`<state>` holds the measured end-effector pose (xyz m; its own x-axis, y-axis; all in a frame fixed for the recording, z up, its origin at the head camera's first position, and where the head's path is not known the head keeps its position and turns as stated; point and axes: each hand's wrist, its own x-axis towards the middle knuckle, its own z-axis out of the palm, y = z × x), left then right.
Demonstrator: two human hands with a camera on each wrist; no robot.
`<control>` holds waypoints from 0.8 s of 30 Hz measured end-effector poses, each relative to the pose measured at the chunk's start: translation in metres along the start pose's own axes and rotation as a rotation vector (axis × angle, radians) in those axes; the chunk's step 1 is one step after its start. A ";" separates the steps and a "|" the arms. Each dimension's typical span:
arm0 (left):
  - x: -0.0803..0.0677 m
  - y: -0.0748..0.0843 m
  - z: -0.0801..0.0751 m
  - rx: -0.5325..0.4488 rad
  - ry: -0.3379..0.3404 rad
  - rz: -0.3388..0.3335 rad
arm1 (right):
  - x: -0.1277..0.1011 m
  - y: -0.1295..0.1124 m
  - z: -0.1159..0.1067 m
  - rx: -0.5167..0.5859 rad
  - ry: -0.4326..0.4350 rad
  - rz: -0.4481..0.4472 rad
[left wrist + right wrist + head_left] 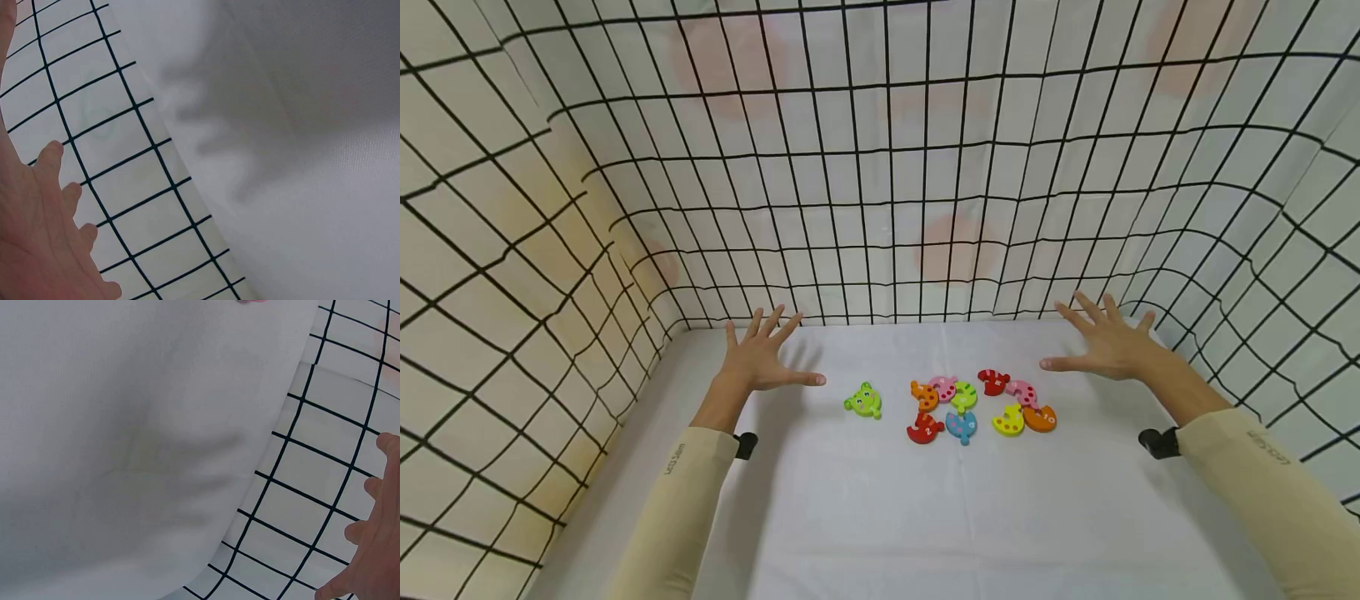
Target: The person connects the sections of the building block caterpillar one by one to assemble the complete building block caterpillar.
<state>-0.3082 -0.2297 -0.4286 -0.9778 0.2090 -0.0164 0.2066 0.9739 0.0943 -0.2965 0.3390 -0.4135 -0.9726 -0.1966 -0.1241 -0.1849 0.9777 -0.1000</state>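
Note:
Fingers spread wide, my left hand (760, 358) hovers over the white surface and holds nothing. Nearest to it lies a green animal-head piece (864, 401), apart from the others. My right hand (1108, 346) is also spread and bare, to the right of the small painted pieces. Between the hands sit a curved cluster with orange (925, 396), pink (943, 387), green (963, 397), blue (961, 427) and red (925, 428) pieces, and a second group with red (993, 382), pink (1022, 393), orange (1040, 418) and yellow (1008, 420) ones. Some bear numerals. Both wrist views show spread fingers.
A white cloth (880, 517) covers the table. A wall with a black grid (887, 154) over white rises along the back and both sides. Each wrist wears a black camera mount (1160, 443). Hand shadows fall on the cloth.

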 end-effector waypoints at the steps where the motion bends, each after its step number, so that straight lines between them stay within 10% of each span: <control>1: 0.000 0.000 0.000 0.000 0.001 0.001 | 0.000 0.000 0.000 -0.001 0.002 0.001; 24: -0.002 0.003 0.013 -0.016 0.085 0.055 | -0.009 -0.013 0.010 0.021 0.074 -0.030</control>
<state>-0.3050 -0.2259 -0.4408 -0.9645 0.2535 0.0735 0.2604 0.9593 0.1091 -0.2836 0.3275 -0.4214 -0.9746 -0.2187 -0.0472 -0.2116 0.9696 -0.1230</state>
